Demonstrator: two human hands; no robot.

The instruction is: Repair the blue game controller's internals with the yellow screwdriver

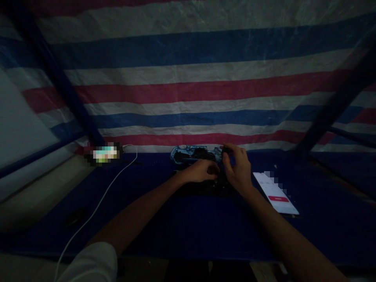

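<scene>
A light blue shell shaped like a toy car body point(194, 152) lies at the far side of the table, its dark inside showing. In front of it is a black part with small details point(216, 188), too dim to name. My left hand point(202, 171) is over this black part with its fingers curled; what they grip, if anything, is hidden. At the shell's right end, my right hand point(237, 166) has thumb and fingers closed around a small dark piece point(226, 150) that I cannot make out.
The blue table point(205, 231) is dimly lit. To the right lies a phone point(276, 194) with a lit screen. At the back left stands a lit device point(104, 153), with a white cable point(108, 188) running forward. A striped tarp point(176, 90) hangs behind, between blue poles point(67, 90).
</scene>
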